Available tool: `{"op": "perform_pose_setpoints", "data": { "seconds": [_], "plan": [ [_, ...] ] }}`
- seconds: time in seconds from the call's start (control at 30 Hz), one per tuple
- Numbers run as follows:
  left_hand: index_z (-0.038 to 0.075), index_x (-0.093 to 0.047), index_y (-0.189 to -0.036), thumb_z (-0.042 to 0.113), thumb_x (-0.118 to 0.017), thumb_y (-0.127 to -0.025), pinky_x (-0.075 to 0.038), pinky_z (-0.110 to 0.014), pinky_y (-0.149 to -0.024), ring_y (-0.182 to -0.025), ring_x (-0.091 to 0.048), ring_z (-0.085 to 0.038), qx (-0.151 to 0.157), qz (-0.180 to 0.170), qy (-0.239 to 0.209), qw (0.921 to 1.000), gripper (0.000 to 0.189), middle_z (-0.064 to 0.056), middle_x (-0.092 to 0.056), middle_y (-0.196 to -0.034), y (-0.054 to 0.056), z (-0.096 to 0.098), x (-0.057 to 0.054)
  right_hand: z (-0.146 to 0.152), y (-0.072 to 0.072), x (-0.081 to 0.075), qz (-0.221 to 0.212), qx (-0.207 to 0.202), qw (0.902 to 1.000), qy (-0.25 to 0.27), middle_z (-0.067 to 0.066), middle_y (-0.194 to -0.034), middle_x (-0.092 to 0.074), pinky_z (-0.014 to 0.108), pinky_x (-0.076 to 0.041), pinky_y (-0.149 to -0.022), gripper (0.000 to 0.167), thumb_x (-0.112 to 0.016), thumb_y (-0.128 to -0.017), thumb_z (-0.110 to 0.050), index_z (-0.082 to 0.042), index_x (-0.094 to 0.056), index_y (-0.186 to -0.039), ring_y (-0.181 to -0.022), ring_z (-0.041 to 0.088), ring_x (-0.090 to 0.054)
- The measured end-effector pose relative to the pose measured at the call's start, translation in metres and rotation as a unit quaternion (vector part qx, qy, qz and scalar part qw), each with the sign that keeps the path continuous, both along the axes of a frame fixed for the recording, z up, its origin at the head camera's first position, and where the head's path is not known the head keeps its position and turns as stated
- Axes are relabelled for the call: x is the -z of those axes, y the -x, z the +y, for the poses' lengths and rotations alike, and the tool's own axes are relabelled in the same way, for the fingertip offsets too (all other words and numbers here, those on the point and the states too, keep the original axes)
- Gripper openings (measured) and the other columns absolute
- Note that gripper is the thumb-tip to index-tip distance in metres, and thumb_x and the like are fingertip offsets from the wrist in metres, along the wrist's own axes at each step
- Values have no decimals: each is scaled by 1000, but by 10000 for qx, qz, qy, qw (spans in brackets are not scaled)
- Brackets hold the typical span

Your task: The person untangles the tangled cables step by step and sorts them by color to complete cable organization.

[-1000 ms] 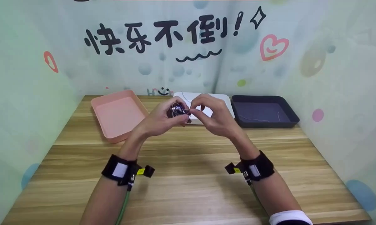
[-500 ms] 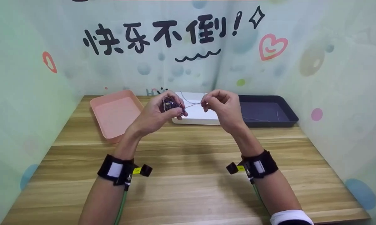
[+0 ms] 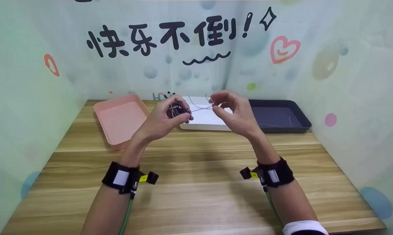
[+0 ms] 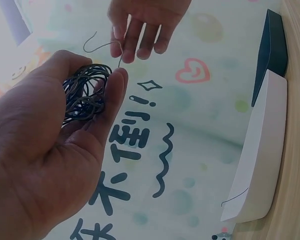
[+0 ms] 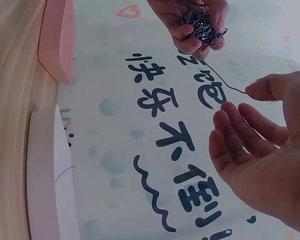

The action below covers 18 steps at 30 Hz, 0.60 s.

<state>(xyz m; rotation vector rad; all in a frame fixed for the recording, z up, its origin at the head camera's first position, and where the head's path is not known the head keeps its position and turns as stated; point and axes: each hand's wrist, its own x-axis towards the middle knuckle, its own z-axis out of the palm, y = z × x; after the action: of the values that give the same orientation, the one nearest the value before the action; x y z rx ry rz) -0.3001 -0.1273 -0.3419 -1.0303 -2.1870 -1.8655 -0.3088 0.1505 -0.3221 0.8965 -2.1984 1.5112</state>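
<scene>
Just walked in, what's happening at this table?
A person is working a tangle of wire by hand. The left hand grips the dark wire bundle above the table; a loose strand runs from it to the right hand, whose fingers are spread. Whether they hold the strand is unclear. Behind, thin wire lies in the white tray and dark tray; a pink tray sits left.

Black wrist straps (image 3: 132, 175) carry pale patches (image 3: 120, 178), yellow tags (image 3: 143, 178), small dark blocks (image 3: 153, 178) and green cables (image 3: 127, 213); a white cuff (image 3: 301, 226) edges the dark right sleeve (image 3: 309, 233).
</scene>
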Motion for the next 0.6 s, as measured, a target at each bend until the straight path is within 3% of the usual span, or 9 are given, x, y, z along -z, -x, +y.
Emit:
{"op": "perform_pose_setpoints", "data": {
  "seconds": [0.13, 0.23, 0.43, 0.6],
  "plan": [
    [2, -64, -120, 6, -73, -106, -65, -25, -75, -98, -76, -26, -168, 104, 130, 9997, 17, -10, -73, -111, 0, 0, 0, 2, -6, -5, 953, 83, 9943, -475, 14, -139, -75, 36, -59, -104, 55, -77, -97, -18, -1, -67, -148, -124, 27, -72],
    [3, -65, -121, 8, -75, -106, -62, -24, -71, -94, -73, -22, -302, 238, 302, 9988, 19, -10, -72, -112, 1, -1, 0, -1, -10, -7, 1741, 377, 9816, -694, 14, -144, -74, 42, -60, -106, 59, -83, -100, -26, -2, -65, -151, -127, 30, -72],
    [4, -66, -120, 10, -78, -105, -59, -23, -70, -89, -66, -20, -448, 501, 624, 9958, 21, -9, -69, -112, 2, -1, 1, -11, -16, -6, 2953, 971, 9457, -953, 18, -137, -77, 47, -64, -108, 50, -88, -101, -23, -1, -73, -143, -126, 32, -74],
    [5, -66, -119, 12, -80, -105, -57, -22, -71, -89, -64, -20, -475, 596, 738, 9944, 21, -8, -68, -111, 1, 1, 2, -16, -17, -3, 3146, 1076, 9385, -933, 15, -123, -80, 40, -66, -99, 33, -85, -102, -13, -3, -79, -132, -113, 29, -76]
  ]
}}
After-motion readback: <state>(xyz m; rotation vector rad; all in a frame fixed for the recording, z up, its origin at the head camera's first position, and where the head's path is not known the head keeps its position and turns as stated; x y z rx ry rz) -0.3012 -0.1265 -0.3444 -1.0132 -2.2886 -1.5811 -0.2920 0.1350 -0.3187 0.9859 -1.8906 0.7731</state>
